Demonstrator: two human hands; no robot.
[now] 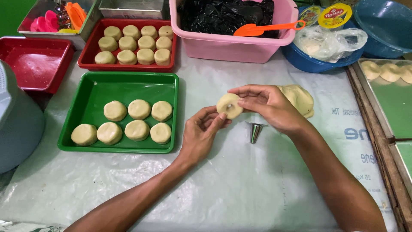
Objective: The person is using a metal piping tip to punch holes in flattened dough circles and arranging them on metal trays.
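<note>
While both hands pinched it, L hand & R hand fingers clamped the pale round dough disc, w/ small center hole.

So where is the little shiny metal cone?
In the head view, the small shiny metal cone lies on the plastic-covered table, just right of centre, below the right hand and right of the left hand.

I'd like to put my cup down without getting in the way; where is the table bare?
Bare plastic sheet lies between the forearms and right of the dough lump. The green tray has an unfilled back strip. The far edge is crowded by the red tray, pink tub and blue bowl.
</note>
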